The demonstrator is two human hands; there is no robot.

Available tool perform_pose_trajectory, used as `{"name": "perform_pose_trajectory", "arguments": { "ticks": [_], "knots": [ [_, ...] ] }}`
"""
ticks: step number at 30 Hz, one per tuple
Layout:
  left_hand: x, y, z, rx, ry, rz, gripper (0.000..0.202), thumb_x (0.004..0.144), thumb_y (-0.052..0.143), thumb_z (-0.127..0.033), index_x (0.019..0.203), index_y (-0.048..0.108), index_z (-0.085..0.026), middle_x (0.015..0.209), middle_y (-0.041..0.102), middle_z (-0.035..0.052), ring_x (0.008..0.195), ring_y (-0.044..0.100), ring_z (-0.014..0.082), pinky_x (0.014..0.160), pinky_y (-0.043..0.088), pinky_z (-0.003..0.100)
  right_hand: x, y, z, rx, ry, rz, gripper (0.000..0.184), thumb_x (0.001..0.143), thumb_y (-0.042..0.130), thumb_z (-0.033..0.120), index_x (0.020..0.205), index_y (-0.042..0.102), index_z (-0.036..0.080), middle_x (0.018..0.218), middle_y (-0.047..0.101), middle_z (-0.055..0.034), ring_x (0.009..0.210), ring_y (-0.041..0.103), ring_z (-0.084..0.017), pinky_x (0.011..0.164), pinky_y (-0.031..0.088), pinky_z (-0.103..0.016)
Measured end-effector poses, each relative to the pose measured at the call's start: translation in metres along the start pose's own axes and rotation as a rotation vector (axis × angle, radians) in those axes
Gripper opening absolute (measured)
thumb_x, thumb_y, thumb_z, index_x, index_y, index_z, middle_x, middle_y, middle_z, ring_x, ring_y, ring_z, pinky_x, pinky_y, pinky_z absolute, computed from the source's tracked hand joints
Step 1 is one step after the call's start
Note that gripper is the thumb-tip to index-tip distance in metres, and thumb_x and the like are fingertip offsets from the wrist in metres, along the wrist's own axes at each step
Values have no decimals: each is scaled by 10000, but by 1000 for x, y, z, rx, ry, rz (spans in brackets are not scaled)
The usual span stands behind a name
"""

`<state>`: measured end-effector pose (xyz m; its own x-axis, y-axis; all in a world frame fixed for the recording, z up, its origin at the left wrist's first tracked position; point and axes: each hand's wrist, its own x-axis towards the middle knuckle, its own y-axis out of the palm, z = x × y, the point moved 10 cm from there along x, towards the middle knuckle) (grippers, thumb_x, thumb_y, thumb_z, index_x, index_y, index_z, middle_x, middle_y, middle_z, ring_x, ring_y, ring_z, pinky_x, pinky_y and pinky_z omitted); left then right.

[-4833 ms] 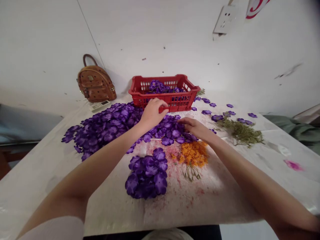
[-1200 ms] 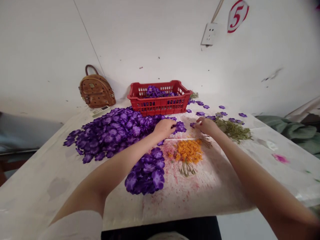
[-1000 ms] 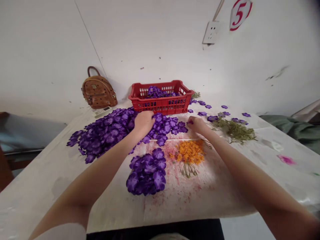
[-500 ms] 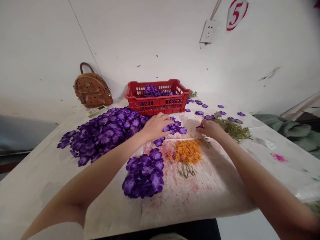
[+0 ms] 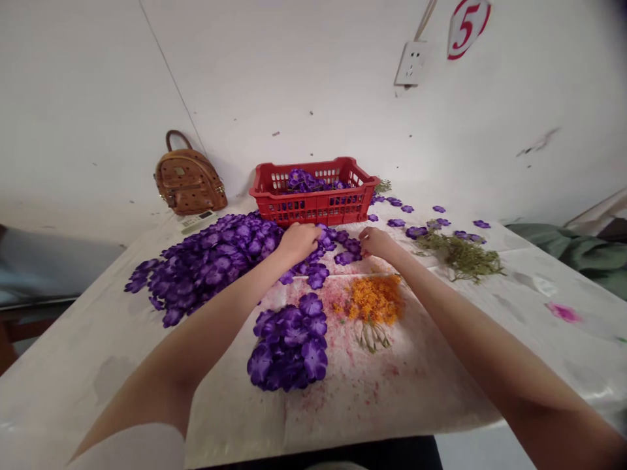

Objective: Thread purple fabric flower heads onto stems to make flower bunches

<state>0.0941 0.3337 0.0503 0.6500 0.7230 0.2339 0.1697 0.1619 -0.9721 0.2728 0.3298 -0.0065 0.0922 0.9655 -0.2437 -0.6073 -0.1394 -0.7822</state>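
Observation:
My left hand [image 5: 300,243] rests with curled fingers on the near right edge of a large heap of purple fabric flower heads [image 5: 210,264]. My right hand [image 5: 377,243] is bunched at the right end of a smaller purple scatter [image 5: 337,251], its fingertips beside the flowers. Whether either hand holds a flower is hidden. Below them lie a separate purple flower pile [image 5: 289,346] and a patch of orange petals [image 5: 376,300], with pale stem ends [image 5: 373,336] at its lower edge.
A red plastic crate [image 5: 313,210] holding purple flowers stands at the back of the white-covered table [image 5: 416,391]. Loose purple flowers [image 5: 416,232] and green dried sprigs [image 5: 460,258] lie to the right. A brown backpack [image 5: 189,183] and a remote [image 5: 197,222] sit back left.
My left hand has moved left and back into the flowers. My right hand has shifted left toward the purple scatter, away from the green sprigs.

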Motion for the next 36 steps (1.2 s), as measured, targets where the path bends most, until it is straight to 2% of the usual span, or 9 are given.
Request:
{"name": "perform_pose_trajectory", "arguments": {
  "ticks": [3,6,9,12,16,20,25,30,36],
  "knots": [
    [-22,-15,32,13,-100,-25,167,893,571,-161,937,728,-196,1002,754,85,1002,697,258,927,482,387,-3,14,28,86,-73,10,226,1014,585,237,1201,695,173,1107,768,-96,897,745,-189,766,592,-286],
    [-42,-28,44,-28,-131,-72,216,910,584,-192,1070,728,-208,1117,754,89,1107,676,273,991,476,408,-8,14,48,147,-145,-11,332,986,511,121,1260,675,212,1116,797,-62,881,770,-162,720,563,-215],
    [-62,-43,52,-76,-151,-157,311,936,586,-233,1229,686,-201,1247,726,99,1195,640,283,1066,456,430,-11,-6,39,136,-132,-96,366,948,489,66,1270,642,151,1096,795,-127,847,781,-188,702,557,-238],
    [-83,-58,64,-87,-208,-247,343,950,577,-240,1276,664,-178,1290,703,113,1233,609,290,1098,441,440,-13,-21,15,90,-89,-133,250,880,589,62,1102,688,120,808,782,-137,704,771,-244,677,554,-295],
    [-106,-72,66,-123,-262,-346,200,948,580,-226,1090,715,-185,1147,728,94,1147,614,272,1059,458,420,-17,0,13,135,-121,-56,193,873,574,85,1001,697,160,610,721,-83,601,738,-237,649,576,-323],
    [-108,-58,25,-290,-107,-241,137,955,619,-285,935,734,-213,994,744,48,1004,645,227,991,483,381,-21,27,49,250,-256,-3,290,890,517,88,1114,678,178,935,804,-110,816,781,-204,734,607,-294],
    [-100,-17,-32,-304,110,30,221,899,714,-341,1094,753,-246,1104,741,48,1081,655,228,993,487,358,-21,8,41,162,-219,-125,312,892,474,74,1136,651,155,957,782,-128,800,774,-222,744,585,-316],
    [-84,4,-37,-155,70,114,151,944,615,-250,1032,736,-232,1023,735,34,1002,684,208,920,489,336,-18,-4,16,42,-142,-177,237,776,579,22,949,706,124,797,756,-179,956,760,-353,859,543,-400],
    [-87,-10,-11,100,-34,75,156,942,558,-191,928,714,-187,989,750,105,991,677,271,887,468,410,-26,45,65,200,-279,10,260,893,570,98,1049,744,212,944,816,-65,828,773,-196,749,591,-272]
  ]
}}
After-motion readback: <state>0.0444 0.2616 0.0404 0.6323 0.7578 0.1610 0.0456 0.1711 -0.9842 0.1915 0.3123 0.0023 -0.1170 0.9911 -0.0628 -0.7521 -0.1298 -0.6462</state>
